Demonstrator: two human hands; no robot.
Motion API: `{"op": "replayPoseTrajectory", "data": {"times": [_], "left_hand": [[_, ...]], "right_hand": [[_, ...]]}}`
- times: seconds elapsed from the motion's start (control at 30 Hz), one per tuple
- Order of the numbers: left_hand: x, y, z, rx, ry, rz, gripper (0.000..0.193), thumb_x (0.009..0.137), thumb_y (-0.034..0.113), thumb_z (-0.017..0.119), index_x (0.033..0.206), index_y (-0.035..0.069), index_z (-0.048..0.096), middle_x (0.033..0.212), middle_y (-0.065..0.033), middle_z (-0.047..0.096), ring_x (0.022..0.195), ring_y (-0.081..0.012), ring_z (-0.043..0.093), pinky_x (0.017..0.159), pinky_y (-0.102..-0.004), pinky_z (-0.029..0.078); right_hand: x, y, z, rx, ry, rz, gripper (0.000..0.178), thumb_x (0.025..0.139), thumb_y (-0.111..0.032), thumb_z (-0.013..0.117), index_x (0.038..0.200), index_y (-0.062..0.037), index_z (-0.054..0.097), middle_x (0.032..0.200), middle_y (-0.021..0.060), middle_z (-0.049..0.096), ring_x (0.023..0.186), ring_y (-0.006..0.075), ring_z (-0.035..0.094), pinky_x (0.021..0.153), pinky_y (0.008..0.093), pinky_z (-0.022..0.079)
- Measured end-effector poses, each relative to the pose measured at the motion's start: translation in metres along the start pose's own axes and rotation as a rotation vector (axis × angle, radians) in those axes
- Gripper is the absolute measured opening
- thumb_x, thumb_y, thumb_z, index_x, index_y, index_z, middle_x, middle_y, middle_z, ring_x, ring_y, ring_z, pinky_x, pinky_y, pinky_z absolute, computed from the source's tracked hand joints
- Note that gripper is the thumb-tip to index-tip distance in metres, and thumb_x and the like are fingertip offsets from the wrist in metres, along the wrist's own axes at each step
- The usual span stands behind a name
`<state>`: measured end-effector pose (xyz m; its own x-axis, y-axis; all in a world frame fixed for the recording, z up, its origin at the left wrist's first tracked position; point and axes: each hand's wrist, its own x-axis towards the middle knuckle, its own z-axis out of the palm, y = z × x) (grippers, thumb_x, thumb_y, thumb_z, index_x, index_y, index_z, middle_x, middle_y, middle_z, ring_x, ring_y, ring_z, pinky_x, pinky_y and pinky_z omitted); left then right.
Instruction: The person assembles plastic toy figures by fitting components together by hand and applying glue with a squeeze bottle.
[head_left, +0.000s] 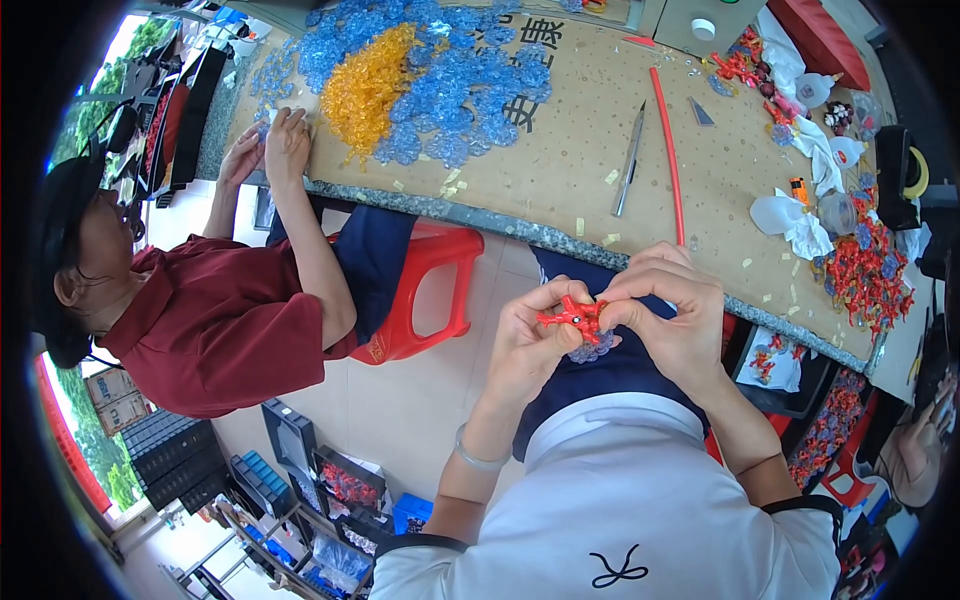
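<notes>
My left hand (532, 338) is closed around a small red plastic figure (575, 318) with spiky arms, held over my lap just off the table's front edge. Under the figure shows a clear bluish plastic piece (592, 348), which looks joined to it. From the other side, my right hand (660, 312) pinches the figure's right end between thumb and fingers. The fingers partly cover both pieces, so how they fit together is hidden.
On the table (590, 130) lie a blue piece heap (470, 90), an orange piece heap (368, 85), a knife (630, 160) and a red rod (668, 150). Red figures (870, 270) pile at right. A co-worker (220, 300) sits left beside a red stool (440, 280).
</notes>
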<state>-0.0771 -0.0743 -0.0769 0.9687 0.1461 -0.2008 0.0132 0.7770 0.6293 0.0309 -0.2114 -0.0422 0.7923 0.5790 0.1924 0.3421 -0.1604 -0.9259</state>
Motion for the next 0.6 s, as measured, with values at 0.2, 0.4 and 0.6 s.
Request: {"op": "replayPoseTrajectory", "data": {"times": [0.2,0.4,0.6], "left_hand": [[-0.002,-0.002,-0.007,0.160,-0.009,0.111,0.032,0.081,0.010,0.074,0.105,-0.006,0.059,0.099,-0.0055,0.054,0.090,-0.0157,0.060,0.077,-0.0299,0.055],[-0.005,0.015,0.017,0.672,0.031,0.342,0.028,0.076,-0.001,0.075,0.101,-0.007,0.062,0.098,-0.0080,0.055,0.087,-0.0147,0.061,0.071,-0.0246,0.056],[-0.007,0.011,0.028,0.890,0.084,0.519,0.027,0.073,-0.009,0.073,0.098,-0.003,0.064,0.093,-0.0110,0.059,0.079,-0.0152,0.063,0.065,-0.0235,0.056]], "right_hand": [[0.000,0.000,0.000,0.023,-0.017,-0.014,0.015,0.062,-0.012,0.081,0.073,-0.0072,0.072,0.072,0.0025,0.068,0.076,0.0190,0.059,0.076,0.0301,0.041],[0.000,0.004,-0.005,0.138,-0.053,-0.039,0.013,0.065,-0.012,0.079,0.075,-0.0073,0.073,0.075,0.0028,0.069,0.075,0.0187,0.059,0.076,0.0300,0.042],[-0.002,0.005,-0.007,0.170,-0.051,-0.087,0.009,0.068,-0.008,0.077,0.076,-0.0063,0.073,0.078,0.0047,0.071,0.074,0.0179,0.060,0.075,0.0299,0.044]]}}
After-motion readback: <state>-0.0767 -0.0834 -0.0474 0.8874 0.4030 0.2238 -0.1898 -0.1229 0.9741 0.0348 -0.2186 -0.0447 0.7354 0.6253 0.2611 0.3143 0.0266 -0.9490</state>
